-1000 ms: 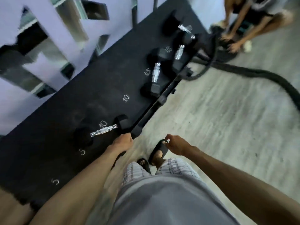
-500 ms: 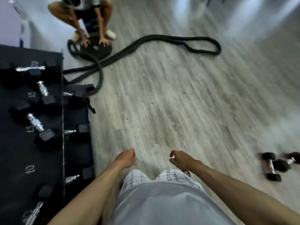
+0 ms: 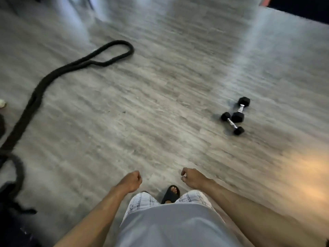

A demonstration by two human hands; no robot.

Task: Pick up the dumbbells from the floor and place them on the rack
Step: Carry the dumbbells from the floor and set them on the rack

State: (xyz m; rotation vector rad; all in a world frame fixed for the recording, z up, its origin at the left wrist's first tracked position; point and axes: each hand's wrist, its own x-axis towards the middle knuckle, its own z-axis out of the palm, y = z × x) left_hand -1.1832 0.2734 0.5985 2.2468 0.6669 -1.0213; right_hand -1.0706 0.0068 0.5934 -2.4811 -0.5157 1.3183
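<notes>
Step in hand: you are on the way to fetch; nothing is picked up yet, and I judge this is the approach to the next pair.
Landmark: your black sandal (image 3: 170, 193), low in the middle of the view.
Dumbbells: two lie on the grey floor (image 3: 142, 104), ahead and to the right of the sandal, well apart from it. The bigger dumbbell (image 3: 240, 110) is the farther one; the smaller dumbbell (image 3: 232, 123) is nearer to the sandal. They lie at an angle to each other and seem to touch at one head.
Left hand (image 3: 130, 180): just left of the sandal, fingers loosely curled, it holds nothing.
Right hand (image 3: 193, 178): just right of the sandal, fingers loosely curled, also nothing in it.
Rope (image 3: 41, 88): a thick black one, far to the left of the sandal, not in your way.
Rack: not in the view.
Next move: walk ahead and right, bend down, and take each dumbbell by the metal handle, one in each hand if you can.
Care: the heads may roll a little when the two are separated.
</notes>
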